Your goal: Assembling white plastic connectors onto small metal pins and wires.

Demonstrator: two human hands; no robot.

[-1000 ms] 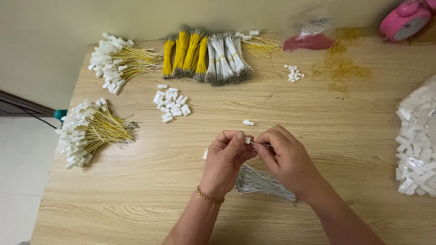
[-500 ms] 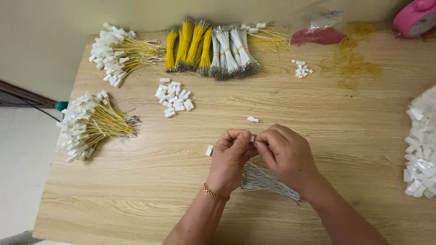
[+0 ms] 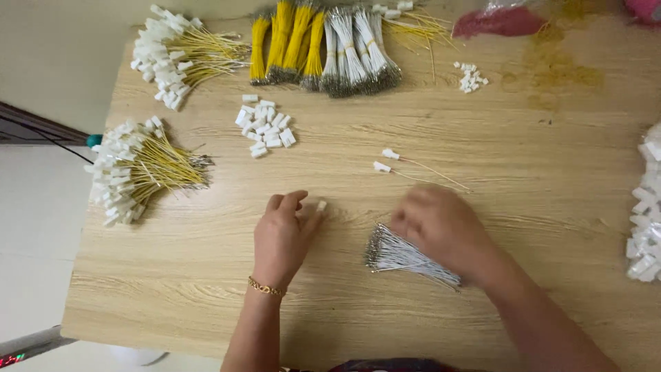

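Connector (image 3: 321, 205) sits pinched at the left hand's (image 3: 281, 238) fingertips mid-table, right hand (image 3: 441, 227) blurred over the wires (image 3: 403, 256), grip unclear.

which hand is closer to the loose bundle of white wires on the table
Right. The right hand is blurred but lies over the upper right of the bundle of white wires, touching or nearly so. The left hand rests well to the bundle's left, fingertips at a small white connector.
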